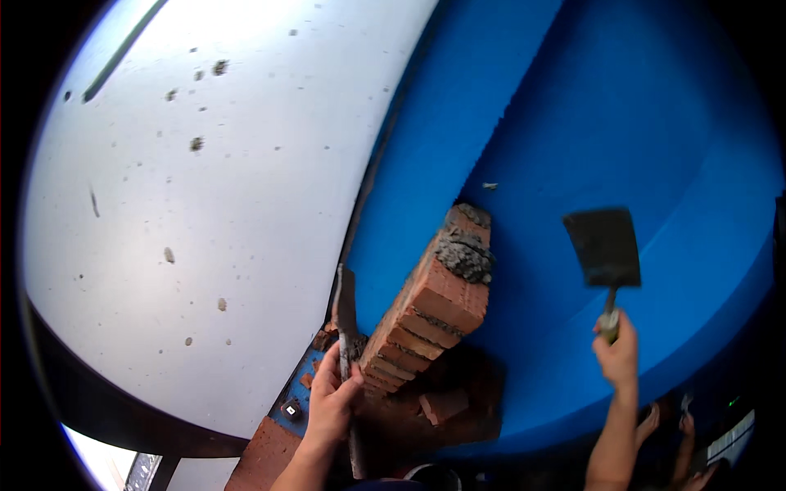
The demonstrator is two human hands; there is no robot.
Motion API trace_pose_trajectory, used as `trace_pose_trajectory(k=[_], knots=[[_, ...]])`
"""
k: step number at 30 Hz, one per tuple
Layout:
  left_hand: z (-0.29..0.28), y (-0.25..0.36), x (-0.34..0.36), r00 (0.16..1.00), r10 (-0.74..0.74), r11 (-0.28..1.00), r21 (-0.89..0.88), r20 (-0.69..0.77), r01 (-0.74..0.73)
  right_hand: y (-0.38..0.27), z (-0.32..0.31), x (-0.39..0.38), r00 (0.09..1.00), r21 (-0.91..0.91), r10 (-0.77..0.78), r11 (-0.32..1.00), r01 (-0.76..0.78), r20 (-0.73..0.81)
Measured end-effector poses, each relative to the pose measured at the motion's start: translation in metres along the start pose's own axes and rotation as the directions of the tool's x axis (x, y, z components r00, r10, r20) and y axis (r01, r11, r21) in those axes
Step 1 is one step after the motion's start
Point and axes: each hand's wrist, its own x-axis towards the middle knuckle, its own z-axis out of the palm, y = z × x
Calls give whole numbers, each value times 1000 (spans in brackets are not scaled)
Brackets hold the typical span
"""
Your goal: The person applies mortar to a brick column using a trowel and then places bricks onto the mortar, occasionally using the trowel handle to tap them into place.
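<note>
My right hand (622, 356) is closed round the handle of a trowel (606, 250) with a broad, dark, square blade, raised to the right of the brickwork. In my left hand (332, 405) is a long, narrow tool smeared with grey (345, 315); its exact kind I cannot make out. This tool stands beside the left side of a narrow stack of red bricks (446, 299), with grey mortar in its joints. A lump of wet mortar (465, 255) sits on top, toward the stack's far end.
A white panel (196, 229) spotted with mortar fills the left. Blue sheeting (573, 123) spreads behind and right. A loose brick (444, 407) lies near the stack's base. A small black device (291, 409) rests by brick fragments. Another person's hand (686, 424) shows at the lower right.
</note>
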Motion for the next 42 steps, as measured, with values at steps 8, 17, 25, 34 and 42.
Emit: trace_pose_trajectory(k=[8, 17, 25, 34, 42], knots=[[9, -53, -47, 976, -49, 997, 47, -213, 61, 232, 163, -365, 748, 465, 587, 592, -658, 311], [-8, -194, -160, 798, -367, 856, 164, -478, 491, 390, 168, -609, -99, -550, 865, 220, -806, 492], [-162, -403, -305, 454, -549, 417, 240, -702, 877, 512, 294, -624, -55, -813, 851, 477, -335, 522], [-295, -510, -366, 598, -475, 390, 455, -645, 800, 650, 493, -651, 82, -886, 889, 433, 164, 450], [-371, -519, -382, 806, -368, 269, 776, -464, 570, 685, 562, -744, -175, -538, 969, -56, -841, 172]])
